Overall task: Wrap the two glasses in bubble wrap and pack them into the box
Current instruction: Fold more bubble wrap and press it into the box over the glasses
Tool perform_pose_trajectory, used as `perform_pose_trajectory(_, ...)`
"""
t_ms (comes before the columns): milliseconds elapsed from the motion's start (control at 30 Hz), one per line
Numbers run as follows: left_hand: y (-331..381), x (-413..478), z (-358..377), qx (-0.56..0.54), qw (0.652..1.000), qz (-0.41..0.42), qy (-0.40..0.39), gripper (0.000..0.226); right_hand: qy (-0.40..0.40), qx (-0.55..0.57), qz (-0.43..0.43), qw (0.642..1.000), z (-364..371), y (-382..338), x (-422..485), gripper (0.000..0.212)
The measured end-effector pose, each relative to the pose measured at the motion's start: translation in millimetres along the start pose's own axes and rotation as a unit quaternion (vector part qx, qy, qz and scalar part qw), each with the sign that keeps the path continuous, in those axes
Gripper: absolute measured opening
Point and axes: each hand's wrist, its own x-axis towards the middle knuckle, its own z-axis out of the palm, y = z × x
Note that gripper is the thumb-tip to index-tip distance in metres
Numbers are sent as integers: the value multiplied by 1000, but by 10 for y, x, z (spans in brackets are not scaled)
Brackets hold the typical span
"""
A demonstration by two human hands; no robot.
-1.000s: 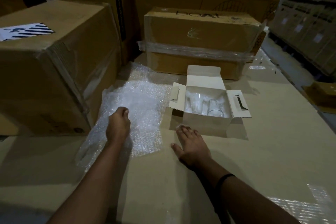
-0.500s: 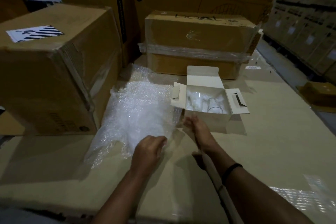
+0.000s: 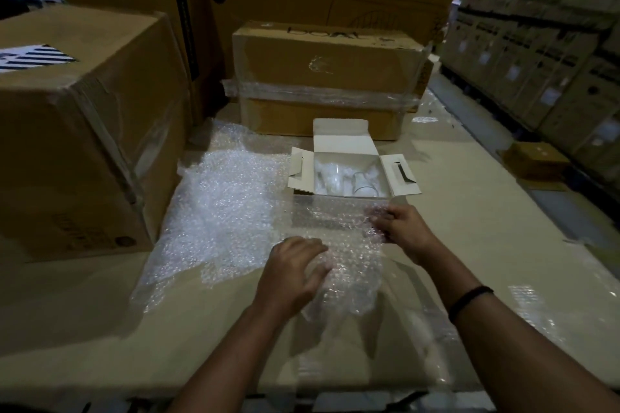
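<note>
Dim storeroom, work surface was a flat cardboard sheet [image 3: 503, 228] ringed by stacked cartons. Nearest the camera: left hand [image 3: 291, 275] lay palm-down on the bubble wrap [image 3: 235, 204], fingers loosely curled over a bunched near edge, pressing rather than clearly pinching. Right hand [image 3: 399, 228], black band [image 3: 469, 300] on that wrist, had fingers closed on the wrap's right edge, lifting it just in front of the box. Rest of the wrap spread left and back, flat on the cardboard. Behind the hands: small white box [image 3: 349, 144], flaps open, both glasses [image 3: 364, 183] still inside, unwrapped; exact poses hard to tell. Farther back: taped brown carton [image 3: 328, 77]. Large carton [image 3: 84, 131] at left, touching the wrap's edge.
</note>
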Motion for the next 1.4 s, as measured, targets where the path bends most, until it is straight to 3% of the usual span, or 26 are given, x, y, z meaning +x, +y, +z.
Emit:
perform_pose_trajectory(100, 100, 98, 178, 146, 972, -37, -181, 56, 29, 36, -6, 999, -345, 72, -26, 18)
perform_pose_trajectory(200, 98, 132, 308, 197, 942, -42, -267, 56, 47, 56, -20, 997, -622, 132, 11, 19)
perform_pose_trajectory(400, 95, 170, 249, 208, 953, -72, -207, 50, 40, 67, -18, 997, -950, 223, 78, 24)
perform_pose_trajectory(500, 89, 185, 279, 151, 974, -134, -105, 46, -38, -44, -22, 998, -1067, 327, 47, 25)
perform_pose_trajectory(567, 121, 213, 331, 107, 982, -148, -38, 58, -103, -127, -20, 986, -1106, 401, 27, 29)
perform_pose_trajectory(700, 247, 286, 520, 166, 981, -80, -54, 82, -174, -293, -34, 939, -1104, 544, 20, 49)
perform_pose_trajectory(800, 278, 355, 608, 203, 973, -106, -10, 87, -169, -317, -39, 933, -1144, 578, 22, 58)
perform_pose_trajectory(867, 259, 377, 626, 220, 970, -102, 23, 79, -186, -336, -45, 922, -1149, 555, 18, 58)
perform_pose_trajectory(1000, 155, 382, 599, 266, 960, -17, -80, 29, -214, -385, -37, 897, -1145, 500, 18, 62)
perform_pose_trajectory(1067, 126, 353, 576, 238, 958, -43, -155, 47, -170, -338, -25, 925, -1153, 429, 19, 60)
perform_pose_trajectory(1167, 136, 363, 561, 205, 965, -58, -155, 54, -86, -300, -17, 950, -1108, 367, 49, 40)
perform_pose_trajectory(1200, 149, 388, 565, 192, 969, -62, -142, 49, -89, -338, -9, 937, -1073, 368, 70, 41)
perform_pose_trajectory(1300, 200, 483, 595, 167, 982, -54, -74, 35, -122, -515, 11, 848, -926, 410, 147, 82)
perform_pose_trajectory(1400, 303, 580, 568, 142, 979, -90, -113, 71, -96, -541, 12, 835, -828, 404, 198, 74)
